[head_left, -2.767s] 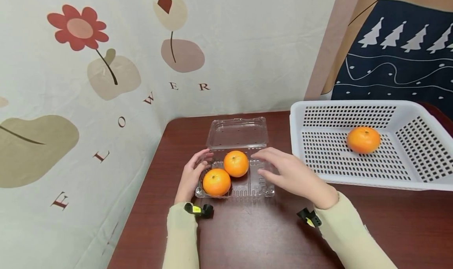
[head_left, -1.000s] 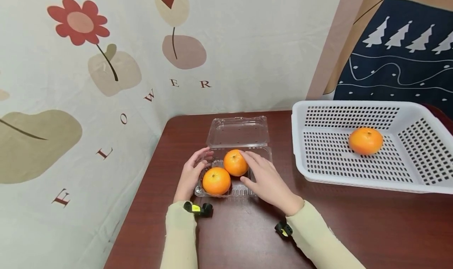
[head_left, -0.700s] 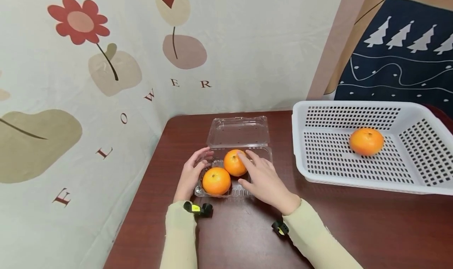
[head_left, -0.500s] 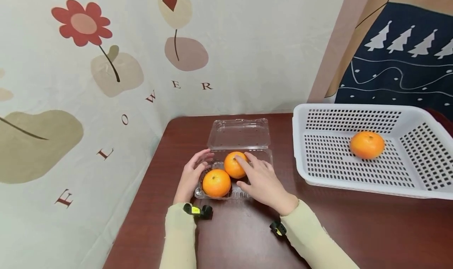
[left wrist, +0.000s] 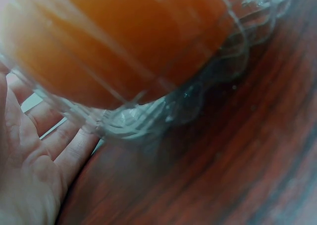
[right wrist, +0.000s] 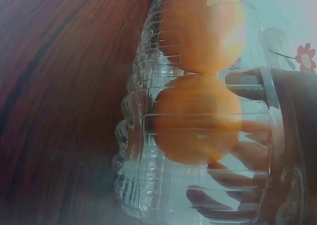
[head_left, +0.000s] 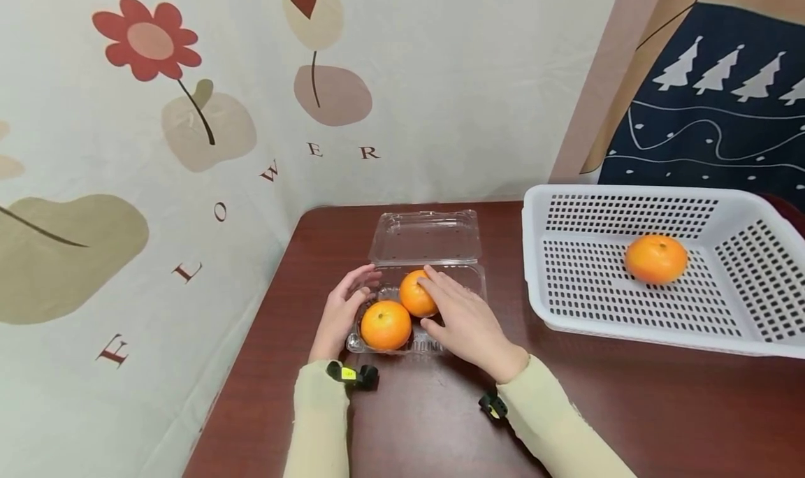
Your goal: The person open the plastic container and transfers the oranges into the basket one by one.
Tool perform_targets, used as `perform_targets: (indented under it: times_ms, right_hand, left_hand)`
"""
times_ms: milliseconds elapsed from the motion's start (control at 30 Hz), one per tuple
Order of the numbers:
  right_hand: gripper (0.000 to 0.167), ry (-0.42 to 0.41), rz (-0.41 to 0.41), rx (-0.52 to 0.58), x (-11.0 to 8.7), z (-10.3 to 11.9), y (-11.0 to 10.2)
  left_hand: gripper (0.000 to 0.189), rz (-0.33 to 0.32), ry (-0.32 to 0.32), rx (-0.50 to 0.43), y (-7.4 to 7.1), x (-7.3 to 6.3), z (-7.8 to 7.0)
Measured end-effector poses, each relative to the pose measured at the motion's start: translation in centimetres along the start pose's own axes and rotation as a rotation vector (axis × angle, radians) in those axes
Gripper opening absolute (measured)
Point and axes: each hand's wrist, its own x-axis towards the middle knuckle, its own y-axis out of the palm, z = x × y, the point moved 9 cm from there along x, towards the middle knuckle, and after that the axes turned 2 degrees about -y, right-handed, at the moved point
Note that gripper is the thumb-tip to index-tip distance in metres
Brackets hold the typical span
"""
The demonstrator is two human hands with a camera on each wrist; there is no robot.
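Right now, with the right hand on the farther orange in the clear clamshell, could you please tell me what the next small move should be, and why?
Perhaps the right hand should curl its thumb and fingers round the farther orange: its fingers lie nearly straight over the fruit, apparently not gripping it, while the left hand is at the left wall of the open clamshell.

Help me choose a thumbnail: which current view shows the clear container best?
The head view: it takes in the clear container, its open lid and two oranges inside, though the right hand covers part. The right wrist view shows mainly its ribbed side, close up; the left wrist view, only a blurred part.
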Motion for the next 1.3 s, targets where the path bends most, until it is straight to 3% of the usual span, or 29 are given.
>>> perform_targets:
  times_ms: [867,1300]
  right_hand:
    - [0.061,-0.017,-0.043,-0.059,0.14,-0.07,-0.09]
    - [0.063,0.025,-0.009,-0.055,0.04,-0.45,0.27]
  left_hand:
    - [0.039,-0.002,0.004,0.001,-0.18,0.21,0.20]
    - [0.039,0.005,0.001,0.007,-0.06,0.26,0.24]
